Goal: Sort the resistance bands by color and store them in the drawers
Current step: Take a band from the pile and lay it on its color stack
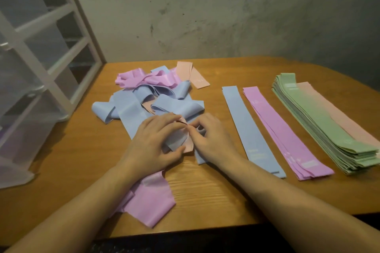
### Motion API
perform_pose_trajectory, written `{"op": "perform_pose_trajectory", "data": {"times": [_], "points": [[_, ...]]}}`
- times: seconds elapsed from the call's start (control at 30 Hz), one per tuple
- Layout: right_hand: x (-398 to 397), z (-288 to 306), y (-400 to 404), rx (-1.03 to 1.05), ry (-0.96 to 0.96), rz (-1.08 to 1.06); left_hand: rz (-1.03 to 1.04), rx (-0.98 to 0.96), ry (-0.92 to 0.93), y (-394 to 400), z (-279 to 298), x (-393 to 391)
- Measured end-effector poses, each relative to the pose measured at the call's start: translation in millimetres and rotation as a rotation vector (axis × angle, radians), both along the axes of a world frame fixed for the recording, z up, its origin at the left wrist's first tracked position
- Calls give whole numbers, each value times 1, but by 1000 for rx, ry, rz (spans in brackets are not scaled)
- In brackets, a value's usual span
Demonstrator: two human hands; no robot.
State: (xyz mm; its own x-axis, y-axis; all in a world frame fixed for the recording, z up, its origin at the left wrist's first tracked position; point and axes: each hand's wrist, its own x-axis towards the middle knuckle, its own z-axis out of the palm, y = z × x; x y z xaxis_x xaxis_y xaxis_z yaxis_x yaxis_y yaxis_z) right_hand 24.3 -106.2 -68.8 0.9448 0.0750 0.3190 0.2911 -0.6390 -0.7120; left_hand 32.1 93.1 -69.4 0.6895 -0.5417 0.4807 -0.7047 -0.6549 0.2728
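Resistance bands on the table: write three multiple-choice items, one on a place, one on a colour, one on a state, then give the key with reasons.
1. Where does the drawer unit stand?
A. at the table's left edge
B. right of the green stack
C. under the table

2. What colour is the tallest sorted stack?
A. blue
B. green
C. purple

3. What are both hands doing?
A. resting flat on bare wood
B. pulling a drawer
C. pinching a pink band in the tangled pile

Key: 1 A, it fills the frame's left side. 2 B, the green stack is thickest. 3 C, left hand and right hand meet on the pink band.
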Motion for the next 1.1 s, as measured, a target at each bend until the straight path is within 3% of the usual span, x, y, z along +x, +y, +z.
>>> {"op": "perform_pose_trajectory", "data": {"times": [0.47, 0.63, 0.73, 0.87, 1.0, 1.1], "points": [[-13, 3, -9, 563, -248, 11, 124, -169, 93, -7, 6, 5], [-9, 3, -12, 624, -252, -119, 38, -8, 20, -20, 17, 4], [-8, 2, -12, 648, -223, -80, 15, 43, 127, -30, 21, 3], [-9, 5, -12, 616, -181, -33, -30, 187, 68, -43, 23, 3], [-12, 8, -12, 569, -88, 28, -73, 31, 69, -55, 22, -5], [-13, 10, -14, 622, -28, 67, -98, -133, 303, -60, 27, -12]]}}
